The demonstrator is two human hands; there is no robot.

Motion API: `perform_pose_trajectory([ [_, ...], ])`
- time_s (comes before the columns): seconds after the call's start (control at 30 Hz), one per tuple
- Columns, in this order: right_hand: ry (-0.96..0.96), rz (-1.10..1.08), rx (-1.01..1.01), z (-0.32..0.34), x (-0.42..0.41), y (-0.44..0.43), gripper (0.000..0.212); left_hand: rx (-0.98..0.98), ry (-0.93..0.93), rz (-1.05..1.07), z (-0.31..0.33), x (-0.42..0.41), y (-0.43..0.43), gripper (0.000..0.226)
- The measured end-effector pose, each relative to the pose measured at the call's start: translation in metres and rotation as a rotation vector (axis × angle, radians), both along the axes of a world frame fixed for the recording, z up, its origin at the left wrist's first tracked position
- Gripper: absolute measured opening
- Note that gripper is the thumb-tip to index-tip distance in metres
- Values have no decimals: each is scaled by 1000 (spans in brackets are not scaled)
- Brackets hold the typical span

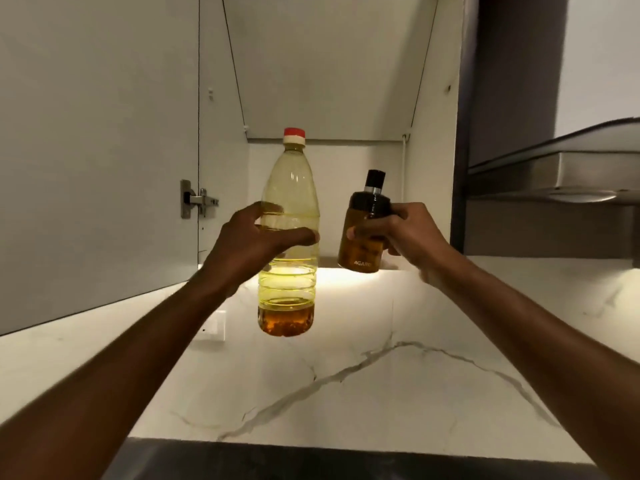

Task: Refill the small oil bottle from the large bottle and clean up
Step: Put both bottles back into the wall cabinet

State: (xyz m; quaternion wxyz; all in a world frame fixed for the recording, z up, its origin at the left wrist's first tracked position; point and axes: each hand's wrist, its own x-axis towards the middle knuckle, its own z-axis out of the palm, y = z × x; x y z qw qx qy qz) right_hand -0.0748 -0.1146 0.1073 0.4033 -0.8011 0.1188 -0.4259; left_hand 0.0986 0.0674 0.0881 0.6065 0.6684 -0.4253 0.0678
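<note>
Currently, left hand is clamped on the large bottle at frame centre; right hand grips the small oil bottle just right of it.

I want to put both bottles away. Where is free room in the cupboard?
The shelf looks bare between hinge and right wall. Its front is crowded: the big bottle in the left hand, the small bottle in the right hand.

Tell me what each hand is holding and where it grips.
Left hand grips the large bottle around its middle. Right hand grips the small bottle around its body, below the black cap. Both are held upright.
</note>
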Motion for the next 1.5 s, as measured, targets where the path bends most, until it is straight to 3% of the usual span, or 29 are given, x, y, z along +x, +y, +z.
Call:
perform_pose_trajectory([
  [0.2,16,-68,11,41,19,-19,25,-22,22,-44,54,18,-17,80],
  [0.47,104,-163,8,47,58,-49,30,-34,118,-60,95,59,-55,65],
  [0.6,131,-207,32,41,77,-66,30,-27,104,-37,101,79,-72,78],
  [0.93,198,-276,54,28,101,-91,54,-13,104,36,90,114,-116,80],
  [1.1,196,-283,61,24,110,-100,77,-8,64,96,83,115,-122,96],
  [1.2,183,-310,55,19,112,-100,66,47,47,115,73,111,-119,110],
  [1.27,215,-359,-30,16,109,-92,61,98,48,128,64,105,-116,121],
  [1.4,323,-624,-499,10,98,-73,92,158,-82,321,49,81,-105,131],
  [1.5,286,-631,-687,4,82,-57,88,170,-221,401,40,57,-92,121],
])
